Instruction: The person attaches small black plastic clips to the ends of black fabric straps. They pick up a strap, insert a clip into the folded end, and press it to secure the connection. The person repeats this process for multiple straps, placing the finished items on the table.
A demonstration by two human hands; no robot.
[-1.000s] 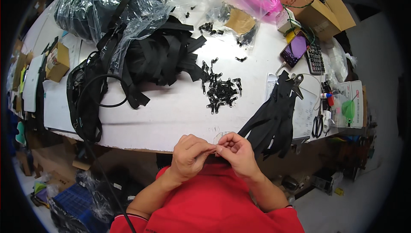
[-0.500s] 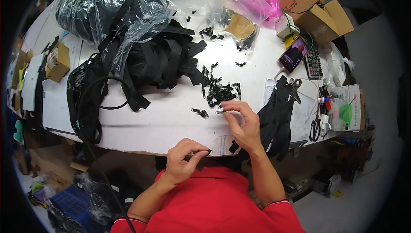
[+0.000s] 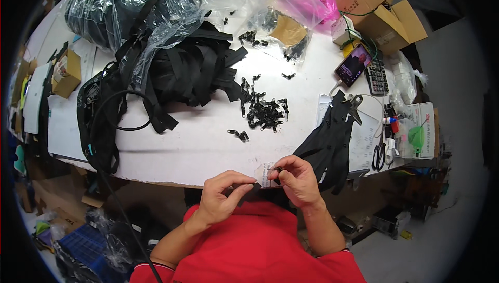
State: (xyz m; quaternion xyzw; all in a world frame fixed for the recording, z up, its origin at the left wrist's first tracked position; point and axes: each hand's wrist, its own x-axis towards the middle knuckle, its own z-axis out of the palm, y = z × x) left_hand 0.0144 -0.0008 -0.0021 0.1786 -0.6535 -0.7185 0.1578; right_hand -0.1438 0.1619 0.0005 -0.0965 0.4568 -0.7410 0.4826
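My left hand pinches the end of a black zipper tape at the table's front edge. Close to its right, my right hand holds a small black zipper slider between thumb and fingertips. The slider and the tape end look apart. Beyond my hands lies a pile of black zipper sliders, with a few more sliders to its left. Black zipper tapes with a metal clip hang over the edge to the right.
A heap of black tapes and a plastic-wrapped bundle fill the left back. A black cable crosses the left side. On the right are a phone, a calculator, scissors and a cardboard box.
My right hand has come back from the slider pile to the front edge with a slider. My left hand stays nearly in place, pinching the tape. The view has shifted slightly.
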